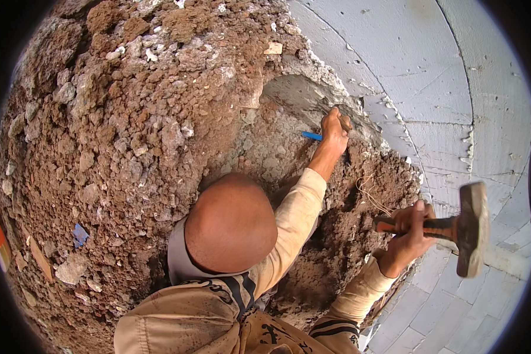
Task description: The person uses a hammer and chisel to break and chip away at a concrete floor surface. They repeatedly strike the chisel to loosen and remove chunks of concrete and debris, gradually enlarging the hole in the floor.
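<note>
My left hand (pixel 335 128) is closed around a blue metal chisel (pixel 312 136). The blue shaft sticks out to the left of the fist, with its tip at the rubble in a hollow (pixel 265 141); the middle of the tool is hidden in my grip. To the lower right, my right hand (pixel 409 234) grips the orange and black handle of a club hammer (pixel 472 230). Its steel head is slightly blurred and stands apart from the chisel, out over the grey panels. My bare bent knee (pixel 232 221) is below the hollow, beside my left sleeve (pixel 298 208).
Loose brown soil and stones (pixel 128 146) slope across the left side. A smooth grey block wall (pixel 407 66) curves along the right, edged by rough mortar (pixel 327 73). A thin wire or string (pixel 371 194) lies near my right hand. A blue scrap (pixel 80 234) rests among stones.
</note>
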Available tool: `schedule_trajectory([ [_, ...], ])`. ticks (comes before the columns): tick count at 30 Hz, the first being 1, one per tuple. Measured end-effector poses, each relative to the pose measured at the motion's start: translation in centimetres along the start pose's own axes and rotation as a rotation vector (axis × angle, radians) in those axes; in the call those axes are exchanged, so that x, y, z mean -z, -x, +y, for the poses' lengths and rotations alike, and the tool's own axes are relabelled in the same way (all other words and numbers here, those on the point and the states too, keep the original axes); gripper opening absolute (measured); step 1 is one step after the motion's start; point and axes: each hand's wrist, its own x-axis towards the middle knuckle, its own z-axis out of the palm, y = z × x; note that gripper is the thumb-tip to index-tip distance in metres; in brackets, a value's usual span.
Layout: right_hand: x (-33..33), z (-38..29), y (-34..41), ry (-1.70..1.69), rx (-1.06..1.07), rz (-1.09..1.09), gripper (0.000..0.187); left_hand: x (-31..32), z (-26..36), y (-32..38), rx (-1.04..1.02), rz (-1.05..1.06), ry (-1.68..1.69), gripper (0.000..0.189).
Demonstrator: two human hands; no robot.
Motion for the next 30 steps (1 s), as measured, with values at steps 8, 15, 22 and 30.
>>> schedule_trajectory([
  [8, -3.6, 14.3, 0.3, 0.496, -0.255, -0.254, 0.011, -1.4, -1.4, 1.6, 0.074, -0.006, -0.005, 0.019],
  [15, -0.9, 2.2, 0.2, 0.06, -0.167, -0.085, 0.036, 0.9, -0.5, 0.3, 0.028, -0.036, -0.054, 0.02],
  [22, -3.4, 12.9, 1.2, 0.229, -0.134, -0.176, 0.02, 0.0, -1.8, 0.5, 0.082, 0.073, 0.022, 0.021],
  [30, 0.2, 9.4, 3.2, 0.205, -0.421, -0.178, 0.015, 3.0, -1.3, 4.0, 0.019, 0.15, -0.364, 0.029],
])
